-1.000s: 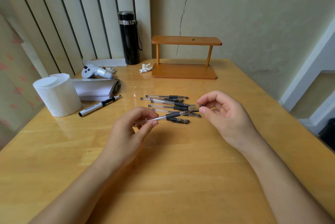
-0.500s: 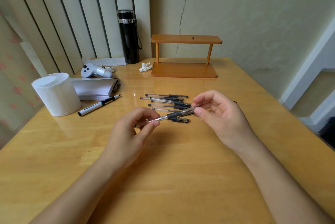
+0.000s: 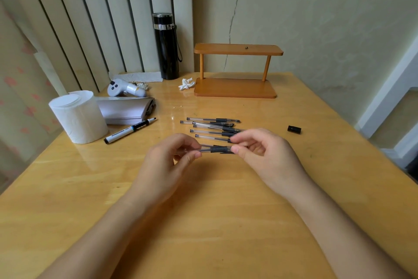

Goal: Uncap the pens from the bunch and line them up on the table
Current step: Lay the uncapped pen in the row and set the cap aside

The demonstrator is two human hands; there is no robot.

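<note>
Head view, one pen (image 3: 216,149) held level above the wooden table (image 3: 226,222) — pinched at its ends by left hand (image 3: 168,161) and right hand (image 3: 263,154), pen bunch (image 3: 212,127) laid just behind it, black cap (image 3: 294,129) to its right.

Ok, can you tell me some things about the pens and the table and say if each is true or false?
1. Both hands hold one pen between them. True: left hand, right hand.
2. A black flask stands at the back of the table. True.
3. The toilet roll sits on the wooden shelf. False: it stands on the table, far left.
4. The marker lies beside the toilet roll. True.
5. A small black cap lies left of the hands. False: it lies to the right.
</note>
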